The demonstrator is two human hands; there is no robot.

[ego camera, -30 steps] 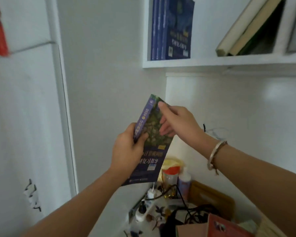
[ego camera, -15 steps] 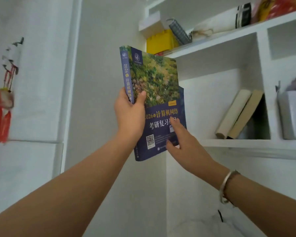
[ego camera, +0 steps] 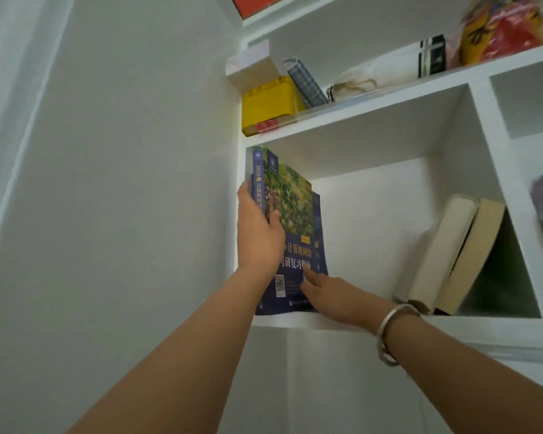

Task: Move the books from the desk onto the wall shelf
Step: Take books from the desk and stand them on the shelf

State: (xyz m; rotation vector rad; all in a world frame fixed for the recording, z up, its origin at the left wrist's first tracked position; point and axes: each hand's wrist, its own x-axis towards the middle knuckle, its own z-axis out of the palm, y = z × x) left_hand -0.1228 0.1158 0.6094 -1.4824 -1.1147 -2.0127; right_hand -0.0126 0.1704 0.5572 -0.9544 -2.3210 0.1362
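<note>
A blue book with a green painted cover [ego camera: 290,214] stands upright at the left end of the white wall shelf [ego camera: 301,321], its lower edge on the board. My left hand [ego camera: 257,236] grips its spine, thumb on the front cover. My right hand [ego camera: 329,296] touches the lower front cover with straight fingers, a silver bangle on the wrist. More blue books stand behind it against the shelf's left wall, mostly hidden.
Two pale books [ego camera: 452,255] lean at the right of the same compartment. The board above carries a yellow box [ego camera: 268,104], a checked roll [ego camera: 306,81] and a red and yellow bag [ego camera: 502,26]. A plain white wall is on the left.
The book was turned upright, lifted from chest height above the desk and now stands in the shelf compartment. The view tilted upward; the desk has left the frame.
</note>
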